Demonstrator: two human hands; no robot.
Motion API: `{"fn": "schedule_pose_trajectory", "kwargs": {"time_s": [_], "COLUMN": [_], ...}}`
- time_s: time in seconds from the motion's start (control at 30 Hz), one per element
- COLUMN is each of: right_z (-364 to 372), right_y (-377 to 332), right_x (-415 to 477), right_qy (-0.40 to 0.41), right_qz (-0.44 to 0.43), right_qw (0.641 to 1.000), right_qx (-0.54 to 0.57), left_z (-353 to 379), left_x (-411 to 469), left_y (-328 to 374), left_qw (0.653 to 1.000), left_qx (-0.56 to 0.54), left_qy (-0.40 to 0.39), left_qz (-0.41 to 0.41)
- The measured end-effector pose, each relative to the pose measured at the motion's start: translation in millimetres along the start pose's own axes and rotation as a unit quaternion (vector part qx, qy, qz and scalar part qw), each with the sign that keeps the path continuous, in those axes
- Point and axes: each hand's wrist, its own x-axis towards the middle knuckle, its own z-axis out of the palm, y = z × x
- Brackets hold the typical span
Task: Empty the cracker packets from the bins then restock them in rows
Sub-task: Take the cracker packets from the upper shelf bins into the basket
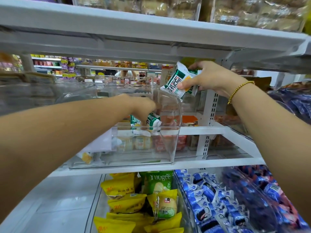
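Left hand (pixel 143 105) inside clear bin (pixel 168 148) at shelf (pixel 202 163) front edge, fingers curled round green-white packet (pixel 152 121). Right hand (pixel 210 78) pinches packet stack (pixel 175 81) above bin's right wall.

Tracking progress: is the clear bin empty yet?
Not quite: a few packets lie inside the bin, left hand gripping one.

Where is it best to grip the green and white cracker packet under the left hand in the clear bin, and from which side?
Grip the cracker packet across its upper end, from above through the open top of the clear bin: the tall front wall blocks a frontal reach, and the packet leans end up. The left hand holds it this way.
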Motion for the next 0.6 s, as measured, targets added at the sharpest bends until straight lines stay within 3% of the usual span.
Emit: {"fn": "schedule_pose_trajectory", "kwargs": {"time_s": [0.33,0.6], "right_z": [-6,-16], "right_y": [-4,-14], "right_x": [-16,-42], "right_qy": [0.004,0.03], "right_qz": [-0.028,-0.059], "right_qw": [1.0,0.997], "right_qx": [-0.004,-0.042], "left_z": [0,-16], "left_x": [-7,-22], "left_y": [3,21], "left_qw": [0.999,0.989], "left_qx": [-0.01,-0.131], "left_qy": [-0.032,-0.058], "left_qz": [-0.005,-0.029]}}
